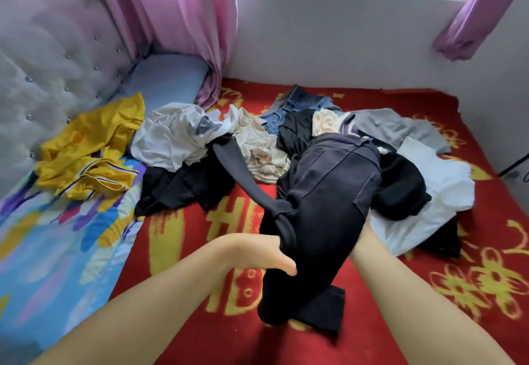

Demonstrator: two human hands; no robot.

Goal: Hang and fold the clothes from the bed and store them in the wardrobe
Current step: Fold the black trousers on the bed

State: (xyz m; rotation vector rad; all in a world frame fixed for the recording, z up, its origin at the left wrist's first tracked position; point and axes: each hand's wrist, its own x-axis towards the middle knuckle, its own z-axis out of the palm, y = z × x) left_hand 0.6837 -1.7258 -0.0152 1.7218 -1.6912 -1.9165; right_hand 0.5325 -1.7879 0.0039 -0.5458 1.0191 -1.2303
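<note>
Dark trousers are held up at lower centre over the bed; the left hand grips one leg, while the right hand's fingers are hidden behind cloth. Sorting seems begun; straightening for folding is judged next.

Left hand gripping, thumb out; right hand hidden, probably gripping.

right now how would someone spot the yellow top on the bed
Start at the padded headboard on the left. Just below it, on the blue patterned sheet, lies the yellow top. It is the only yellow garment, with purple and white striped trim.
</note>
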